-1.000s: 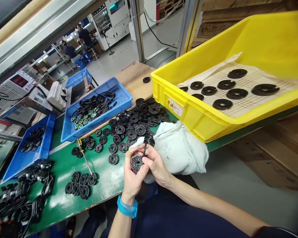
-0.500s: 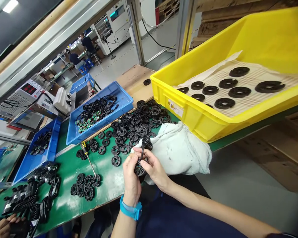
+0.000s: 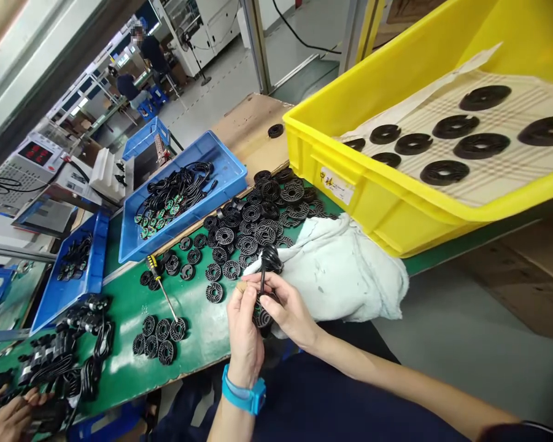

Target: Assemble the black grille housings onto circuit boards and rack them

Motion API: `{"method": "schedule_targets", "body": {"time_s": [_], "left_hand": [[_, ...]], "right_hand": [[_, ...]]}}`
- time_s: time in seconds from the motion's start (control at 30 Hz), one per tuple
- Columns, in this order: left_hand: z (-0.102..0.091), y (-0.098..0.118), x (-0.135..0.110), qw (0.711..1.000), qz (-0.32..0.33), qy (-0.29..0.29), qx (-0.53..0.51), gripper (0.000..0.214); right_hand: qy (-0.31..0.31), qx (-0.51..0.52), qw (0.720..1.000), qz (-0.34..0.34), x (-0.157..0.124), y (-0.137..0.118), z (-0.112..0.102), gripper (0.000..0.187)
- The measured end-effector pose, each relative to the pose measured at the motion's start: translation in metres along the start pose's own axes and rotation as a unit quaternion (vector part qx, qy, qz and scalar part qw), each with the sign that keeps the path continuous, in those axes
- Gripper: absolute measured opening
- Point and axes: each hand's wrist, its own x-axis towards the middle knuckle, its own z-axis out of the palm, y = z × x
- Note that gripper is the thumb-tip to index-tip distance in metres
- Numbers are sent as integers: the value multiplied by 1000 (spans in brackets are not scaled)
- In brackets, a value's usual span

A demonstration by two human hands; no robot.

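Note:
Close in front of my body, both hands meet around a black slotted disc (image 3: 261, 316). My left hand (image 3: 245, 328), with a blue wristband, is closed on the disc from the left. My right hand (image 3: 291, 310) has its thumb and fingers closed about a black cable (image 3: 262, 277) at the disc's upper side. Above the fingers, a dark coiled bundle (image 3: 271, 258) tops this cable. Fingers hide part of the disc and where the cable meets it. A pale cloth (image 3: 340, 276) lies just right of my hands, and many similar discs (image 3: 248, 230) are heaped beyond them.
On the green table (image 3: 202, 325) lie a screwdriver (image 3: 163, 285) and a small group of discs (image 3: 159, 337). A blue tray (image 3: 230, 162) holds cables; a yellow bin (image 3: 372, 202) holds spaced discs. Another person's hand (image 3: 9, 414) is at lower left beside cables.
The camera view has shifted slightly, bringing the yellow bin larger into view. My hands keep hold of the disc and cable, with small finger movement. More of the other person's hands shows at lower left.

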Motion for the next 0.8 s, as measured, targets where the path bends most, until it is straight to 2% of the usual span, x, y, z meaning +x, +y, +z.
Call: {"method": "schedule_targets", "body": {"time_s": [0.23,0.43,0.63,0.8], "left_hand": [[2,-2,-2,1000,23,13,10,27],[-2,-1,-10,1000,-2,-21,-5,25],[-3,-2,-11,1000,-23,0,-9,25],[-4,-5,-12,999,-36,20,-33,25]], "right_hand": [[46,4,998,53,-13,-14,6,52],[11,45,996,80,-13,-17,1,48],[-15,92,991,97,-8,-14,-7,52],[-27,71,994,84,-7,-7,-10,48]]}}
